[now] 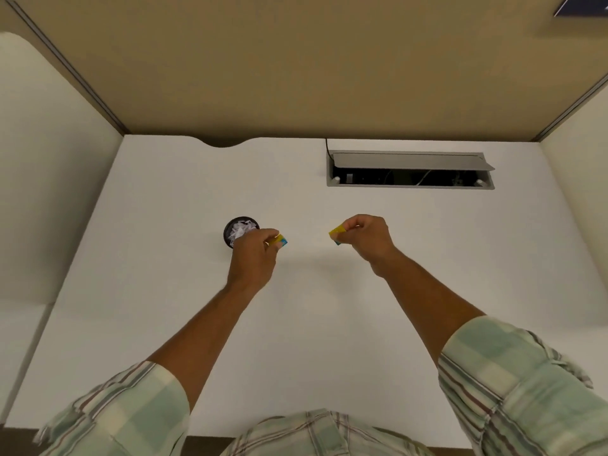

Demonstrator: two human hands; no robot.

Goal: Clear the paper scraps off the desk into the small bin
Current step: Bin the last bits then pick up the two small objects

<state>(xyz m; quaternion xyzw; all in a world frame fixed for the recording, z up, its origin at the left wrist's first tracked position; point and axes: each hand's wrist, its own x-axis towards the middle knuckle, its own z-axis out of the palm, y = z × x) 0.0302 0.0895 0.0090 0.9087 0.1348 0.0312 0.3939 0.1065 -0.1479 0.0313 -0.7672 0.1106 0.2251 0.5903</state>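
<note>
A small round black mesh bin stands on the white desk, left of centre, with crumpled white paper inside. My left hand hovers just right of the bin, partly covering its near rim, and pinches a small yellow and blue paper scrap. My right hand is raised further right, pinching another yellow scrap with a blue edge. The two scraps are apart, with bare desk between them.
An open grey cable hatch with a raised lid is set into the desk at the back right, a black cable rising beside it. Tan partition walls enclose the back and sides. The desk's front edge lies at my body.
</note>
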